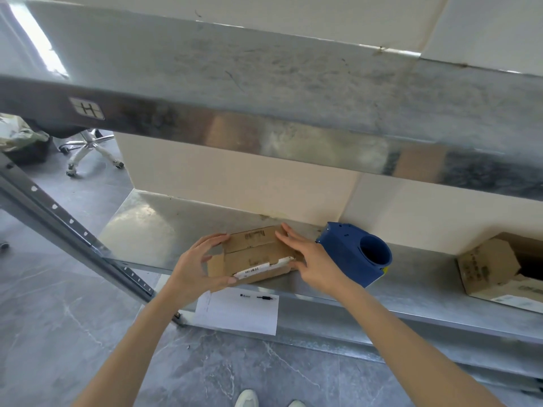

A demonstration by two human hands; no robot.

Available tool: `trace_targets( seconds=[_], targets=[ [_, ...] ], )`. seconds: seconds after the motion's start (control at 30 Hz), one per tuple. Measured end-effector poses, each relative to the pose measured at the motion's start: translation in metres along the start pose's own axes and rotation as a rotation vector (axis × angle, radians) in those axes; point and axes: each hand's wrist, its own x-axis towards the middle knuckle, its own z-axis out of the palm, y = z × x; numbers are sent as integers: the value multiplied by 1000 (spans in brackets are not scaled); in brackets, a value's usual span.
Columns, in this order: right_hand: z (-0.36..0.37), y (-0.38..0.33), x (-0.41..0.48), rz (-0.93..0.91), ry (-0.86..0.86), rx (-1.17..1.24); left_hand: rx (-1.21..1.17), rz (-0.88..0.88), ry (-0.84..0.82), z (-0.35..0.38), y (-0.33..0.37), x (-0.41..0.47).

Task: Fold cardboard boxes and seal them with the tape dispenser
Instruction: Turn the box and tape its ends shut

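Lower metal shelf (147, 230) of a steel rack, grey, scuffed and reflective, backed by a pale wall. Lying on it, left to right: a small cardboard box (255, 254) (partly folded, with a white label strip along its near side), a blue tape dispenser (352, 254) just beside it, and, well apart at the far right, an open carton (484, 265). At the front edge lies a sheet of paper (238, 314) — on it, two pens (266, 298).
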Motion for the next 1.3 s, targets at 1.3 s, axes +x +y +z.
trace_targets(
  seconds=[1.3],
  targets=[
    [-42, 16, -15, -104, 193, -229, -31, -36, 518, 133, 57, -21]
  ],
)
